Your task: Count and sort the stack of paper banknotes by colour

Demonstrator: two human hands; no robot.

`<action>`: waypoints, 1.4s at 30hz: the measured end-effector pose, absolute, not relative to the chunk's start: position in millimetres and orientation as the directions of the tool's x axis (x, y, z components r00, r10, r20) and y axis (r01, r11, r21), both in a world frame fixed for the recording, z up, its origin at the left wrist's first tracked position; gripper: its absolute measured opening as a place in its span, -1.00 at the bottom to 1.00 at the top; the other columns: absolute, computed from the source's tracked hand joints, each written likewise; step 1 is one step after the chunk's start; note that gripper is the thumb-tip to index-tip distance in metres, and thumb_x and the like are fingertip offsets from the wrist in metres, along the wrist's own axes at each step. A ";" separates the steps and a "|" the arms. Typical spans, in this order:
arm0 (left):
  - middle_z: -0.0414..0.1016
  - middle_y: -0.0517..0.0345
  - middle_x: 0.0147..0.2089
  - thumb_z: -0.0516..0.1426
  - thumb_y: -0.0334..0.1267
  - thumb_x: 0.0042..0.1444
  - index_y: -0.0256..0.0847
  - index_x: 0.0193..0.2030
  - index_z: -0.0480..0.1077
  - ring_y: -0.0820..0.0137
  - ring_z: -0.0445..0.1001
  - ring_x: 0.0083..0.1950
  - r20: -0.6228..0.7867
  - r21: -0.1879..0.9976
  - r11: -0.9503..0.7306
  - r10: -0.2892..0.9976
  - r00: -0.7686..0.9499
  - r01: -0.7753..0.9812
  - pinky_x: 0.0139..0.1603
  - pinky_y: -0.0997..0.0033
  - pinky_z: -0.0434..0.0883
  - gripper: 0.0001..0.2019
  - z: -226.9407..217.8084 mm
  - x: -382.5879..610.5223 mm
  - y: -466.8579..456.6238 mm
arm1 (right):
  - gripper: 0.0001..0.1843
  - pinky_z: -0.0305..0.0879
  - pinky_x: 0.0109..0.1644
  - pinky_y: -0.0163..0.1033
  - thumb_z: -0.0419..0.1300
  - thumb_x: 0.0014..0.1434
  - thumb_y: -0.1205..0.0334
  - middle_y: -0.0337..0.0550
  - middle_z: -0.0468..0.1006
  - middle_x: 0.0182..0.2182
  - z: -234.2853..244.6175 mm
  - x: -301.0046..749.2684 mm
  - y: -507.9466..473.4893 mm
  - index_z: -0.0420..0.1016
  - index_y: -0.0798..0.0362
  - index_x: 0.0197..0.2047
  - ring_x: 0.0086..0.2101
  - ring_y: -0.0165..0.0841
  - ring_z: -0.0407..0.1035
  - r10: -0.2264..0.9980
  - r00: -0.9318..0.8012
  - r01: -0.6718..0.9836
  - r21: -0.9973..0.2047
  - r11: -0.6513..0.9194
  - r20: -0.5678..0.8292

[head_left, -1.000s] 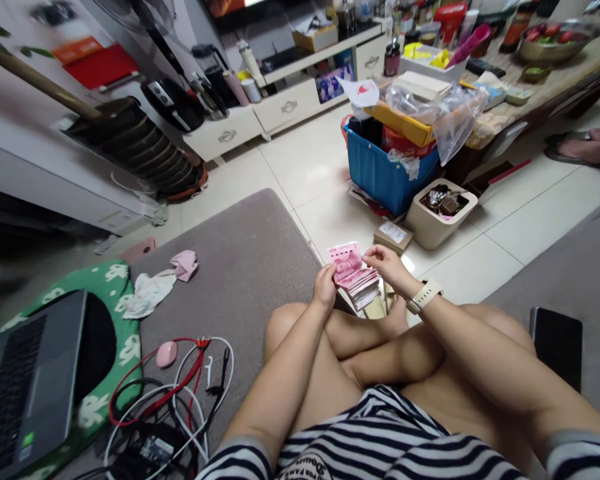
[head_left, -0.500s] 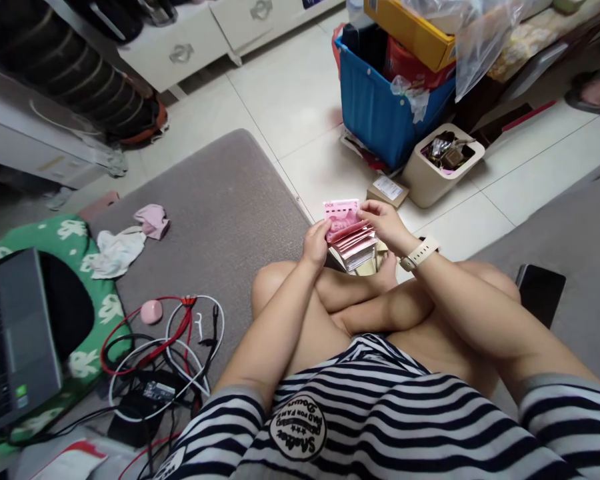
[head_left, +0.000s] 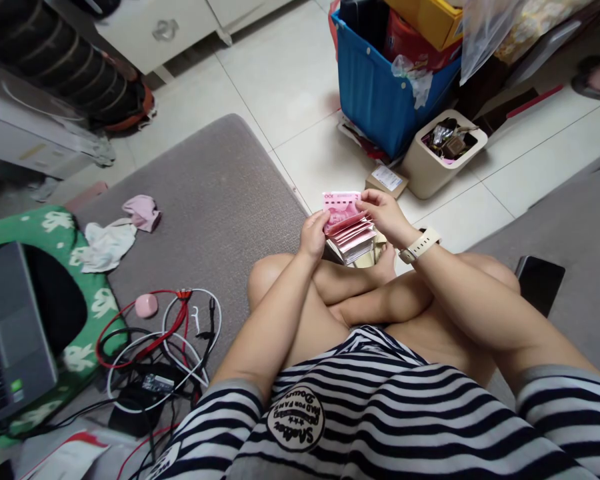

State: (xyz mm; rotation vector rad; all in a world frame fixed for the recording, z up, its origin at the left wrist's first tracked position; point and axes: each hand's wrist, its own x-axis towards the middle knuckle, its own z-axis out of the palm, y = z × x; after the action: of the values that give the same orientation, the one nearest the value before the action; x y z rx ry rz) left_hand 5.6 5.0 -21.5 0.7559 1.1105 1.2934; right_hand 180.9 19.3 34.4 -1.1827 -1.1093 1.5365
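Note:
A pink banknote (head_left: 341,207) marked 100 is held up above my crossed legs. My left hand (head_left: 313,235) is closed at its left edge, thumb on the front. At its upper right edge, my right hand (head_left: 386,217) pinches with thumb and fingertips. Just below the note fans a thick stack of layered leaves (head_left: 356,245), pink and white at the edges. Whether the note is joined to this stack or lies loose on it, I cannot tell. My left hand hides part of the stack's left side.
Tangled cables (head_left: 155,353), a pink round case (head_left: 146,306) and a laptop (head_left: 15,340) lie at left. A phone (head_left: 539,285) rests by my right knee. Ahead on the tiles stand a blue bin (head_left: 380,93), a beige waste bin (head_left: 433,167) and a small carton (head_left: 387,180).
The view has shifted slightly. Both hands keep nearly the same grip on the banknote; its face looks a little flatter toward me now.

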 end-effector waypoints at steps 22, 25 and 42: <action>0.62 0.13 -0.36 0.23 0.00 0.06 -0.25 -0.36 0.53 0.31 0.59 -0.29 -0.214 0.909 0.163 0.972 -0.093 -0.384 -0.14 0.31 0.48 -0.70 -13.9 8.9 6.0 | -0.75 0.12 -0.41 -0.35 0.29 0.04 0.13 -0.33 0.35 -0.54 38.3 179.8 19.0 0.34 0.07 -0.46 -0.50 -0.47 0.19 0.967 -0.137 -0.106 -0.968 -0.228 -0.213; 0.62 0.14 -0.37 0.25 -0.04 0.03 -0.25 -0.38 0.53 0.31 0.59 -0.28 -0.214 0.916 0.167 0.972 -0.093 -0.364 -0.14 0.32 0.49 -0.73 -13.9 8.6 5.6 | -0.73 0.11 -0.42 -0.35 0.30 0.04 0.10 -0.33 0.35 -0.54 39.0 179.3 18.4 0.33 0.06 -0.46 -0.51 -0.47 0.19 0.966 -0.143 -0.103 -0.967 -0.232 -0.216; 0.61 0.01 -0.38 0.10 0.09 0.17 -0.24 -0.37 0.53 0.23 0.63 -0.26 -0.061 0.974 0.037 0.993 -0.101 -0.225 -0.08 0.21 0.51 -0.59 4.9 5.2 0.1 | -0.56 0.22 -0.41 -0.37 0.45 -0.14 0.25 -0.25 0.48 -0.37 27.5 184.0 15.7 0.44 0.08 -0.17 -0.45 -0.45 0.33 0.897 -0.204 0.199 -0.914 -0.355 -0.393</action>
State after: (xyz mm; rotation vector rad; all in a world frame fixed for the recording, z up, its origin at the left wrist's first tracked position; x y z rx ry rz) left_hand 5.2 0.1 4.9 0.9541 1.1401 1.3479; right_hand 184.0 15.7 27.5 -1.4961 -1.3040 1.6076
